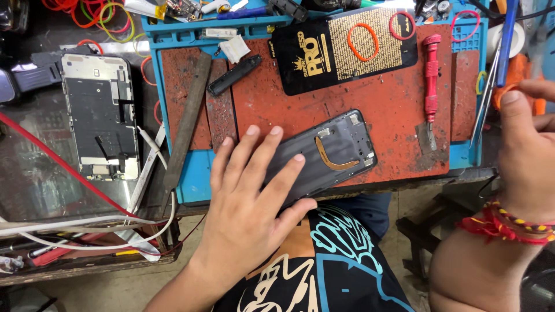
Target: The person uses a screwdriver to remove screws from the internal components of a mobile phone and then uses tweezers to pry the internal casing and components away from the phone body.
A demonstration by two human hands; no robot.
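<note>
Left hand flat, fingers spread apart, pressing on dark phone frame lying on red repair mat at near edge of surface. Right hand raised at right, fingertips pinched together on small orange object, clear of red screwdriver. Opened phone well apart at left.

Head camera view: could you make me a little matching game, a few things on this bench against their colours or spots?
Things:
1. screwdriver
2. opened phone
3. dark phone frame
4. rubber band

Descriptions:
A. orange, on the black pad
B. under the left hand
C. red, upright on the mat's right side
D. left of the blue mat

Pairs: 1-C, 2-D, 3-B, 4-A
</note>
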